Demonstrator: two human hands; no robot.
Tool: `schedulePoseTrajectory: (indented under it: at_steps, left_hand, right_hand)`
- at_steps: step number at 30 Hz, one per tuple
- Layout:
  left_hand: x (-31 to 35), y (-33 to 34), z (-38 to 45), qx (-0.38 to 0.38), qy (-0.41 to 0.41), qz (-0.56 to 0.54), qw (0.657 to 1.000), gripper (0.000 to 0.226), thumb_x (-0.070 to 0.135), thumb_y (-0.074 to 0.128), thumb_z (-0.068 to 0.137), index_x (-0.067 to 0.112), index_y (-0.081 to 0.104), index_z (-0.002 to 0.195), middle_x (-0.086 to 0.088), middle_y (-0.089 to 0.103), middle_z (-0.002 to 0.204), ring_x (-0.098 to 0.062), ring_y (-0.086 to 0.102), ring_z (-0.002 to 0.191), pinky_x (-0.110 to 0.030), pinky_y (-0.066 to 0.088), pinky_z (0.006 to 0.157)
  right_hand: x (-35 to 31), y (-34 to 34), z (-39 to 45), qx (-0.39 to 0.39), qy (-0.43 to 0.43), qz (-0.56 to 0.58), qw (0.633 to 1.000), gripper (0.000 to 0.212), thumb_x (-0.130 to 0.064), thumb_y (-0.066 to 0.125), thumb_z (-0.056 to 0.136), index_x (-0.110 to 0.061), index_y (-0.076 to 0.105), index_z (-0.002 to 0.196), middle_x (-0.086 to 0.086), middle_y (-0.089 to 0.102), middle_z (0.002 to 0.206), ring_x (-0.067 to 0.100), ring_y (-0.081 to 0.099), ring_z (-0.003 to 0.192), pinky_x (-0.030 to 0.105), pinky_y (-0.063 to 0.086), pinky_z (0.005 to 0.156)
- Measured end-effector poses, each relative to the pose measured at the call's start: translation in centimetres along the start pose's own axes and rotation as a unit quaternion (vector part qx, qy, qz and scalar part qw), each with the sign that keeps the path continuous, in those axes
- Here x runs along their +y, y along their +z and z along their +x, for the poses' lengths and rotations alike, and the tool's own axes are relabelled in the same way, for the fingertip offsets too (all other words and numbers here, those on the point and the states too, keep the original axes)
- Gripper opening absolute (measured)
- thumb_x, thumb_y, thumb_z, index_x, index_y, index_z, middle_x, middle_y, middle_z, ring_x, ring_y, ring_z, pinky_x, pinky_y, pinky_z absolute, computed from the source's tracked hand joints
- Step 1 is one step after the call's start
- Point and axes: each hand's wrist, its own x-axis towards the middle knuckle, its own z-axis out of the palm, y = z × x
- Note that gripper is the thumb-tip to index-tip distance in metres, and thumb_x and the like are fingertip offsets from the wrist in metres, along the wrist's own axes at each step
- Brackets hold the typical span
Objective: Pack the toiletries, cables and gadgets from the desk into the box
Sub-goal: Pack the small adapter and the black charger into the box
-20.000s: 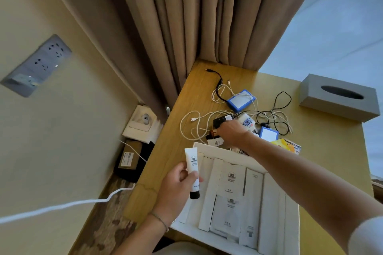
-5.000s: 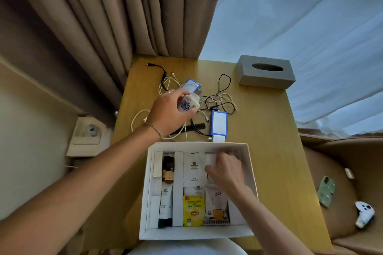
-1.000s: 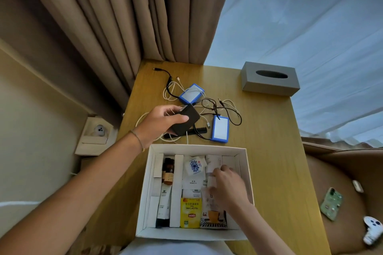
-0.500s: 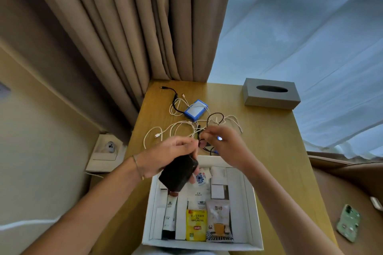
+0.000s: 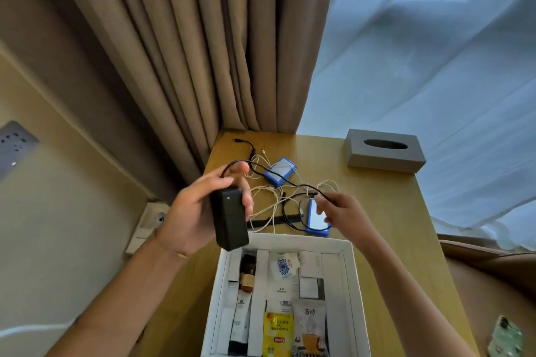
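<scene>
**Black gadget and cable held above the box**

Left hand [image 5: 194, 211] gripping a black gadget [image 5: 229, 219] over the near left corner of the white box [image 5: 352, 284]. Right hand [image 5: 345, 214] pinching its black cable [image 5: 278, 178], stretched between both hands. Beyond, on the desk [image 5: 377, 200]: tangled white cables [image 5: 269, 203], two blue-edged devices [image 5: 280, 171], grey tissue box [image 5: 384, 151] far right. Box packed with sachets, tubes, yellow tea packet [image 5: 278, 333].

Both forearms are bare (no sleeves showing), with a thin gold bracelet [image 5: 181, 254] on the left wrist.
</scene>
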Motion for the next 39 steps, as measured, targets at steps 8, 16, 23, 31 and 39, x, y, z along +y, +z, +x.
schedulePoseTrajectory:
  at_steps: [8, 16, 23, 31, 39]
  left_hand:
    - [0.5, -0.8, 1.7, 0.124, 0.022, 0.127, 0.984, 0.061, 0.017, 0.056, 0.093, 0.033, 0.038, 0.149, -0.013, 0.069, 0.12, -0.024, 0.065, 0.114, -0.039, 0.056, 0.094]
    - [-1.8, -1.1, 3.8, 0.315, 0.111, 0.342, 0.878, 0.083, 0.007, 0.073, 0.087, 0.039, 0.032, 0.152, -0.007, 0.066, 0.116, 0.001, 0.067, 0.1, -0.011, 0.054, 0.076]
    - [-2.4, -0.3, 5.1, 0.365, 0.153, 0.356, 0.847, 0.09, 0.013, 0.078, 0.084, 0.033, 0.028, 0.155, 0.008, 0.061, 0.118, 0.014, 0.061, 0.094, -0.005, 0.05, 0.069]
    - [-2.9, 0.3, 4.7, 0.311, 0.08, 0.192, 0.927, 0.076, 0.007, 0.066, 0.093, 0.027, 0.026, 0.155, -0.005, 0.076, 0.107, -0.011, 0.073, 0.093, -0.025, 0.058, 0.069]
    - [-1.2, -0.5, 1.6, 0.18, 0.032, 0.278, 0.943, 0.047, 0.003, 0.071, 0.085, 0.026, 0.066, 0.126, -0.015, 0.072, 0.111, -0.026, 0.071, 0.102, -0.038, 0.062, 0.078]
  right_hand:
    - [-2.2, 0.8, -1.4, 0.005, -0.053, 0.008, 0.999, 0.025, -0.027, 0.052, 0.104, -0.029, 0.075, 0.094, -0.017, 0.055, 0.061, 0.003, 0.047, 0.057, 0.038, 0.043, 0.06]
    - [-8.0, 1.3, -4.3, -0.052, -0.041, 0.178, 0.982, 0.028, -0.019, 0.047, 0.105, -0.009, 0.073, 0.108, -0.014, 0.036, 0.053, 0.006, 0.027, 0.044, 0.019, 0.025, 0.041]
    - [-8.8, 5.4, -6.7, -0.134, -0.031, 0.215, 0.967, 0.023, -0.016, 0.045, 0.106, -0.013, 0.068, 0.11, -0.003, 0.045, 0.052, 0.01, 0.04, 0.041, 0.031, 0.045, 0.045]
    - [-7.7, 8.7, -7.0, -0.145, 0.016, 0.232, 0.962, 0.028, -0.021, 0.046, 0.105, -0.011, 0.067, 0.091, 0.005, 0.057, 0.053, 0.018, 0.051, 0.041, 0.037, 0.051, 0.054]
    - [-6.6, 2.9, -5.7, 0.046, 0.054, 0.319, 0.945, 0.029, -0.015, 0.047, 0.104, -0.009, 0.074, 0.094, 0.001, 0.041, 0.048, 0.014, 0.034, 0.041, 0.027, 0.038, 0.041]
